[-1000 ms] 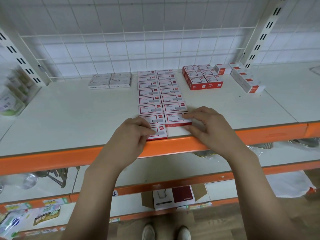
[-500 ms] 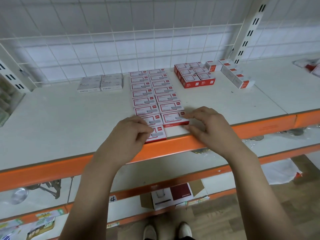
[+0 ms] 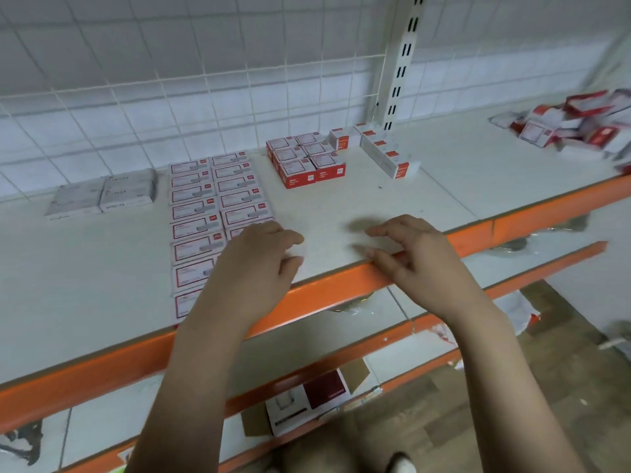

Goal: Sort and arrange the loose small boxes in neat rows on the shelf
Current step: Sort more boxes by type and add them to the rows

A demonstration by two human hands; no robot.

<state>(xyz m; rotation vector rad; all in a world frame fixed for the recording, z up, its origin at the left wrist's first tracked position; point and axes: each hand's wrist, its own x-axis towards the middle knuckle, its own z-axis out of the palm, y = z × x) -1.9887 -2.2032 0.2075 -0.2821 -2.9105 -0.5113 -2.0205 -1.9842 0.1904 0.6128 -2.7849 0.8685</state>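
Backdrop: white wire grid panel is standing behind the shelf, with pale square tiles showing through it; a slotted white metal upright is rising at the right.
Shelf: flat, matte white board is running across the view, edged by a smooth orange metal rail; lower orange-edged shelves are showing beneath it.
Flat white boxes: thin rectangular cartons with red borders are lying face up in two tight columns, running from the back toward the front edge, left of centre.
Red boxes: squat, blocky cartons with red sides and white tops are sitting stacked in a compact block behind and to the right of the columns.
Long boxes: narrow white-and-red cartons are lying in a slanted line near the upright.
Grey packs: dull grey flat packets are lying at the back left.
Loose heap: jumbled red-and-white cartons are lying blurred at the far right.
Left hand: left hand is resting, fingers curled downward, over the near end of the columns; whether it is gripping a box I cannot tell.
Right hand: right hand is hovering at the orange rail, fingers loosely spread and bent, holding nothing.
Floor: wood-grain planks and an opened cardboard carton are showing below.
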